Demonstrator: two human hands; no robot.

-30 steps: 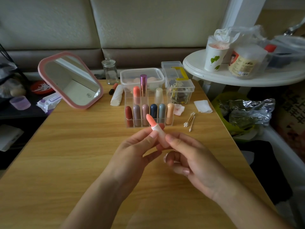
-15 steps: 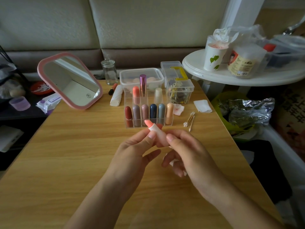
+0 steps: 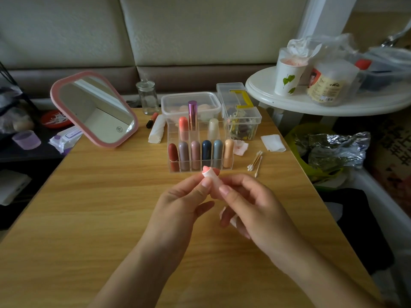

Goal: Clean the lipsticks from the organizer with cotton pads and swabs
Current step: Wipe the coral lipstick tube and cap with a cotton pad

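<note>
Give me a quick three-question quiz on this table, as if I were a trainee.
1. True or false: the mirror stands to the right of the organizer.
2. How many lipsticks stand in the organizer's front row?
3. What do the left hand and the right hand hold between them?
A. a swab
B. an open lipstick
C. a paper cup

Key: 1 false, it stands to the left; 2 six; 3 B.
</note>
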